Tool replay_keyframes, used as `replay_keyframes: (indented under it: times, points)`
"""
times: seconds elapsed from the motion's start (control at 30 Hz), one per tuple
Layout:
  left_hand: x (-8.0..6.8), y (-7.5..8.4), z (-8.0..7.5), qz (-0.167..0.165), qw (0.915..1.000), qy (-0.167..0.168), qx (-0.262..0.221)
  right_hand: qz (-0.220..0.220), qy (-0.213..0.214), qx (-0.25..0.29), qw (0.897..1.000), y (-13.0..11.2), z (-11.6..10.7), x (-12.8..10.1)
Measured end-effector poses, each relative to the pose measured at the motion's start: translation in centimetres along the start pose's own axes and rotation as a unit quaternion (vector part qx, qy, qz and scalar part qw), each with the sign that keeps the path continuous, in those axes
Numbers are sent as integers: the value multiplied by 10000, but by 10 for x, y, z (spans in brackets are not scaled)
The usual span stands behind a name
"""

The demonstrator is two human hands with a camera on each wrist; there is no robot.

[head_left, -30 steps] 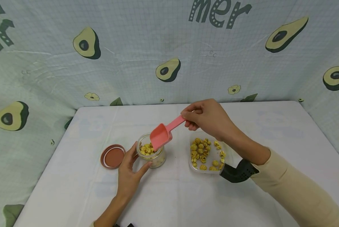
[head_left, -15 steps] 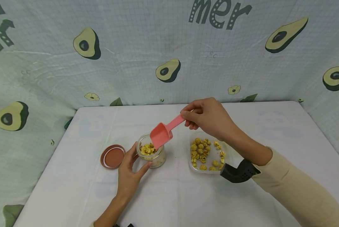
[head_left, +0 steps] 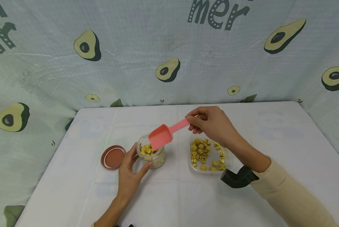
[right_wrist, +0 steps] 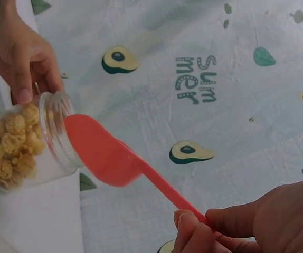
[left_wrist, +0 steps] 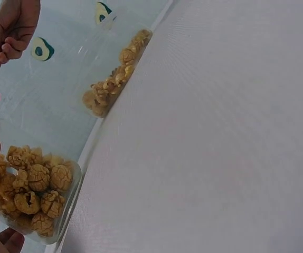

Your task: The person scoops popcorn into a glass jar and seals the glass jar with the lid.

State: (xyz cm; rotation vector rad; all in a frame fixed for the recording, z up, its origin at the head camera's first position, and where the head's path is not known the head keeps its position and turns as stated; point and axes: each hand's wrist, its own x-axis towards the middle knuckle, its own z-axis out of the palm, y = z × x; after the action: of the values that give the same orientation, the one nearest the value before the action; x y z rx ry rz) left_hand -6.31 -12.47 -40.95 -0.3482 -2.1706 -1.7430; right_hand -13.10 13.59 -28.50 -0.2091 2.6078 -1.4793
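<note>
Pinching the handle of one pink plastic scoop (head_left: 165,134) between thumb and fingertips, the right hand (head_left: 212,123) held its blade tilted over the mouth of the single glass jar (head_left: 152,155), which stood on the white table (head_left: 81,186) about half full of yellow popcorn. The left hand (head_left: 129,176) cupped that jar, thumb and fingers curved round its wall. One brown lid (head_left: 113,157) lay left of the jar and one clear tray (head_left: 212,160) of popcorn right; only the right wrist view showed the scoop's blade (right_wrist: 101,150) empty.

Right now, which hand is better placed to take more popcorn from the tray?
The right hand. It already pinches the pink scoop, and the tray lies just below it. The left hand holds the jar, on the far side from the tray.
</note>
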Motion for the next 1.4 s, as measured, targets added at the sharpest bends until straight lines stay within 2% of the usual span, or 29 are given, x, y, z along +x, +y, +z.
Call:
replay_keyframes:
  times: [0.2,0.3,0.37,0.53,0.67,0.87,0.97,1.1,1.23,1.4]
  points:
    - [-1,3,2,191,9997,140,-35,161,49,344,9993,16,3,-4]
    - [-4,-5,1,348,9991,223,-50,170,106,577,9981,24,1,-8]
    - [-6,-13,0,383,9988,281,-79,191,143,677,9974,29,-2,-12]
    - [-10,-12,-2,452,9977,464,-188,239,263,877,9955,39,-12,-23]
    - [-15,-14,-4,739,9950,595,-319,340,391,937,9943,50,-21,-32]
    - [-22,-8,0,1170,9865,668,-926,405,584,990,9925,66,-38,-49]
    - [-26,-3,5,1374,9818,526,-1201,453,734,846,9927,75,-46,-59]
    - [-31,1,13,1495,9803,152,-1279,520,894,695,9922,86,-54,-72]
    - [-36,5,23,1314,9834,-336,-1208,599,1025,445,9919,94,-58,-84]
    - [-37,10,37,832,9877,-907,-963,724,1196,30,9902,99,-60,-98]
